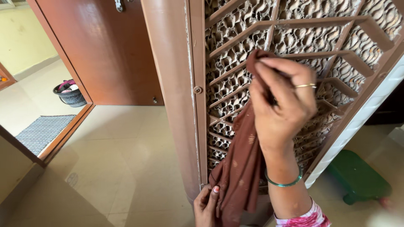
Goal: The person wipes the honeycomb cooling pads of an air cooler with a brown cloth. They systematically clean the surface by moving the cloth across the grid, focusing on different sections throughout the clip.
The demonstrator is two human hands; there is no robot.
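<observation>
A brown air cooler (pixel 176 84) stands in front of me, its side panel a grille of slanted louvres (pixel 328 54) over a honeycomb pad. My right hand (pixel 282 105), with a gold ring and a green bangle, presses a bunched dark brown cloth (pixel 242 168) against the grille. The cloth hangs down from that hand. My left hand (pixel 206 206) grips the cloth's lower end near the cooler's bottom corner, at the frame's lower edge.
A brown wooden door (pixel 105 50) stands open at the upper left. Beyond its threshold lie a grey mat (pixel 44 131) and a dark bucket (pixel 70 93). A green stool (pixel 357 176) sits on the beige tiled floor at the lower right.
</observation>
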